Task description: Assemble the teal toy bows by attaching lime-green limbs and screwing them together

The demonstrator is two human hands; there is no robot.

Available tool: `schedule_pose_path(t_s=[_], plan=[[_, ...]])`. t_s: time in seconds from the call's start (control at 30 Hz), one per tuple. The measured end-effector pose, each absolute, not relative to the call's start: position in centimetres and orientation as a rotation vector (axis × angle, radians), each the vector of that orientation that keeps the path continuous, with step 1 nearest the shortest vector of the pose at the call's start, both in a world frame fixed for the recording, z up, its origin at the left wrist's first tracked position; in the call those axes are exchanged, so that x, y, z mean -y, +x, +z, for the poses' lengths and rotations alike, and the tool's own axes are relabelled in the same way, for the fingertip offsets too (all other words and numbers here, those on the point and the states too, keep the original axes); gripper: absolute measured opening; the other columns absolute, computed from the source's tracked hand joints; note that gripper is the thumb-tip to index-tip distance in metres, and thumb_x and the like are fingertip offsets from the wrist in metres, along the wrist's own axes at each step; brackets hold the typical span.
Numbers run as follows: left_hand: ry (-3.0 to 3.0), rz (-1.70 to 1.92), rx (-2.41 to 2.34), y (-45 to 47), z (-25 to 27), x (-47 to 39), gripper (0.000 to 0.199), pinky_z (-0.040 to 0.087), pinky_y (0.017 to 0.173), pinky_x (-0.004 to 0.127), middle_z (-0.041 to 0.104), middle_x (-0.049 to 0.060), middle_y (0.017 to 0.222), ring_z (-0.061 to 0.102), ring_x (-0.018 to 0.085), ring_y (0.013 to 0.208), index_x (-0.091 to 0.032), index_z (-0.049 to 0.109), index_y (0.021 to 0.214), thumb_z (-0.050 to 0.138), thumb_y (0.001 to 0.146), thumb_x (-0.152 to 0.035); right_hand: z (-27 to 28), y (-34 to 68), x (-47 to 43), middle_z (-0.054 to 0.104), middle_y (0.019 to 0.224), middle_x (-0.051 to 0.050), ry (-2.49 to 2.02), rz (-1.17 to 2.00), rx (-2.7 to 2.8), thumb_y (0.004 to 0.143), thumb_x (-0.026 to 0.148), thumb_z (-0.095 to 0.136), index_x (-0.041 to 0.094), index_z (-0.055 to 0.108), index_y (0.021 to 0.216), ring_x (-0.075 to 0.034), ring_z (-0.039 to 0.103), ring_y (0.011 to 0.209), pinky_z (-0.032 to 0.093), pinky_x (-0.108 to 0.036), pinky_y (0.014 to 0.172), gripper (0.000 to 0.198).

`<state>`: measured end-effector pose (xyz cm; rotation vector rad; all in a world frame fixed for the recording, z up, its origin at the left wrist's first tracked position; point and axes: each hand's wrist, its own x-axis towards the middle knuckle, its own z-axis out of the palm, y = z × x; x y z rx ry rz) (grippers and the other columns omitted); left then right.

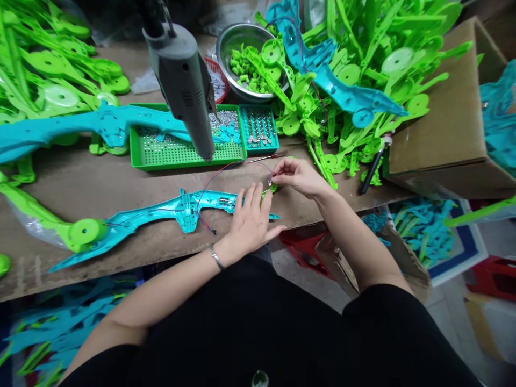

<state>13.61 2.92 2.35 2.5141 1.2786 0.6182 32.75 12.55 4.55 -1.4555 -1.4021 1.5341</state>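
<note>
A blue plastic toy bow shell (153, 212) lies hollow side up along the front of the table, a green limb with a round disc (86, 232) at its left end. My left hand (252, 217) rests flat over the shell's right part, fingers stretched out. Just beyond those fingertips, my right hand (296, 176) pinches a thin red and blue wire (269, 171) that ends in a small pale piece. The wire loops left above the shell and down to a small dark tip. Metal contacts or springs (224, 200) sit in the shell beside my left hand.
An electric screwdriver (183, 91) hangs over a green tray (189, 156) of screws. Beside it are a blue tray (258, 129) of small metal parts and a metal bowl (226, 54) of green pieces. Green parts (363, 70) pile up at right near a cardboard box (435, 118).
</note>
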Motion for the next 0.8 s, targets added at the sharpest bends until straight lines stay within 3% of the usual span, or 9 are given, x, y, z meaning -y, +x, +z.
schedule_pose_path(t_s=[0.17,0.27,0.43,0.57,0.8], plan=[[2.562,0.569,-1.241,13.2,1.1,-3.0,0.067,0.035,0.118,0.054,0.061,0.026,0.138,0.052,0.038,0.136,0.001,0.05,0.141,0.06,0.093,-0.045,5.0,32.6,-11.9,0.071,0.069,-0.002,-1.451,1.618,1.518,0.061,0.032,0.086,0.015,0.067,0.075,-0.011,0.063,0.065,0.052,-0.026,0.063,0.029],[2.634,0.589,-1.138,11.5,1.1,-2.2,0.063,0.037,0.116,0.053,0.064,0.024,0.134,0.056,0.038,0.131,-0.002,0.057,0.134,0.059,0.092,-0.05,5.2,32.4,-10.9,0.073,0.07,-0.003,-1.41,1.668,1.658,0.067,0.034,0.081,0.015,0.068,0.077,-0.013,0.066,0.065,0.052,-0.027,0.063,0.025],[2.668,0.648,-1.048,8.9,0.9,-1.6,0.078,0.041,0.111,0.053,0.069,0.022,0.126,0.061,0.036,0.124,-0.006,0.059,0.132,0.054,0.09,-0.071,5.1,31.7,-9.5,0.075,0.078,-0.003,-1.272,1.354,2.08,0.079,0.025,0.07,0.016,0.069,0.079,-0.015,0.068,0.072,0.051,-0.03,0.072,0.009],[2.679,0.712,-1.046,8.4,0.7,-1.5,0.072,0.043,0.109,0.051,0.07,0.021,0.123,0.062,0.035,0.122,-0.007,0.061,0.129,0.057,0.09,-0.068,4.1,31.4,-9.2,0.078,0.085,-0.003,-1.13,1.156,2.268,0.083,0.024,0.069,0.018,0.07,0.078,-0.018,0.07,0.088,0.047,-0.037,0.09,0.007],[2.725,0.646,-1.044,8.5,0.8,-1.5,0.061,0.044,0.107,0.052,0.069,0.018,0.128,0.061,0.035,0.125,-0.014,0.066,0.123,0.055,0.093,-0.065,3.9,31.4,-9.2,0.078,0.083,-0.001,-1.13,1.191,2.317,0.084,0.021,0.063,0.019,0.071,0.081,-0.015,0.07,0.081,0.048,-0.032,0.085,0.008]])
